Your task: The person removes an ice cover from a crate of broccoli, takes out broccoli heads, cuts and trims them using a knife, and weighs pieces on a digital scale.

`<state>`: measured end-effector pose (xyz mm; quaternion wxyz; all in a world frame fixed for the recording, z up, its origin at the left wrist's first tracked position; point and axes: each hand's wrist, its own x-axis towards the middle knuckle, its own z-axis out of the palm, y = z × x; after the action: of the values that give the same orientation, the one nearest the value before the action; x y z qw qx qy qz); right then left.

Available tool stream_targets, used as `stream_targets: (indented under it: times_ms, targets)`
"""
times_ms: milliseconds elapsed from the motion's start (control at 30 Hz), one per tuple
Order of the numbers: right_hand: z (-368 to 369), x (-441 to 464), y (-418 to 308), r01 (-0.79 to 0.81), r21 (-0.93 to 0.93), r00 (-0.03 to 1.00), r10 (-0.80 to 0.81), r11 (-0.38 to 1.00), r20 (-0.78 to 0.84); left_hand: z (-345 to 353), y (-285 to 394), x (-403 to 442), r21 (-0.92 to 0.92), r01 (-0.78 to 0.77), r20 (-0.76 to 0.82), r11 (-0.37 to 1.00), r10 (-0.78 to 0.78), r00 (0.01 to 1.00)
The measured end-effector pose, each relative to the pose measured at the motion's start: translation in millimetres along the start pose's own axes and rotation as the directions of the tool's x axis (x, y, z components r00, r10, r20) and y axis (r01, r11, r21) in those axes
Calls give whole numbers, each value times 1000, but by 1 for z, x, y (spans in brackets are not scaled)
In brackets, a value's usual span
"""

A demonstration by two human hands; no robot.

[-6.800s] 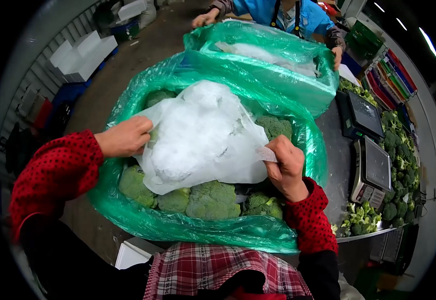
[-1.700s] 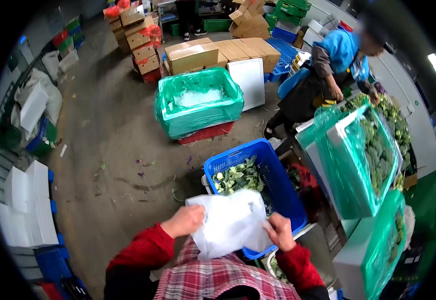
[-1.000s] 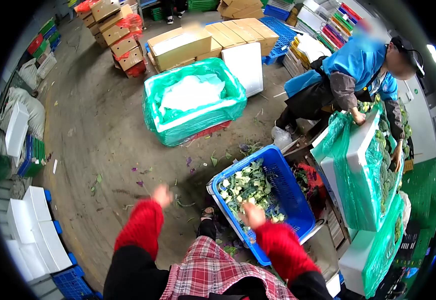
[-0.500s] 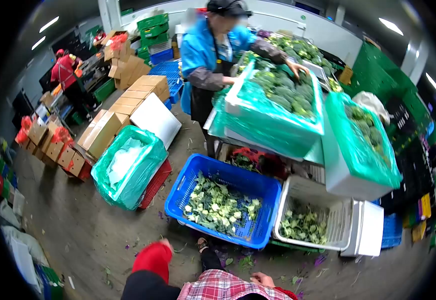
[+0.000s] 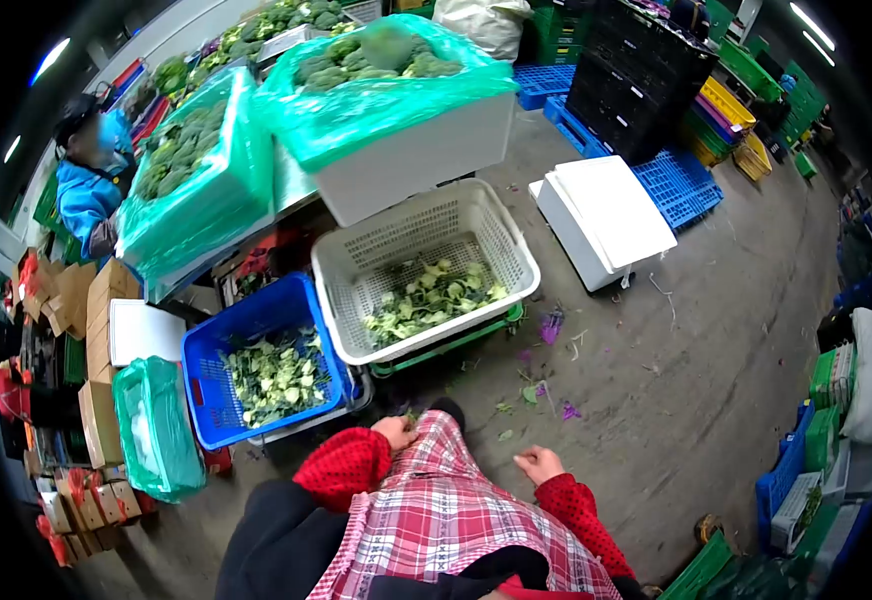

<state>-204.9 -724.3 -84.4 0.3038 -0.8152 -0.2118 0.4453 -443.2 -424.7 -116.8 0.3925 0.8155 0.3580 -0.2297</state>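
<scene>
Indoor workspace. Floor [image 5: 696, 360] — dull grey-brown, strewn with purple and green plant scraps [image 5: 552, 326]. Pale wall [image 5: 181, 48] at upper left; strip lights [image 5: 53, 60] glowing toward both upper corners. Background — tall stack of black crates [image 5: 636, 85] beside blue pallets [image 5: 691, 185], yellow crates [image 5: 726, 102] to right; cardboard boxes [image 5: 101, 300] along left side.

On my feed, a left box [image 5: 228, 205] and a right box [image 5: 416, 155] hold broccoli [image 5: 184, 150] at the upper left of the frame. Below them I see a left crate [image 5: 203, 395] beside a right crate [image 5: 406, 220], leafy trimmings [image 5: 436, 300] in both. Right of these, a floor box [image 5: 611, 215] sits before a crate stack [image 5: 641, 80]. At lower centre, the apron [image 5: 451, 500] lies between left hand [image 5: 394, 432] and right hand [image 5: 538, 465].
</scene>
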Motion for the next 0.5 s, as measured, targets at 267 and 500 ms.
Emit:
stream_targets:
  times_ms: [267,500]
  targets:
    - [-126,137,-28,212,-38,977,-212,977,4,-74,182,170,-58,-206,-286,977,182,941]
    - [-342,192,69,-476,-175,879,468,862,-86,-273,380,228,433,-547,-714,716,643,277]
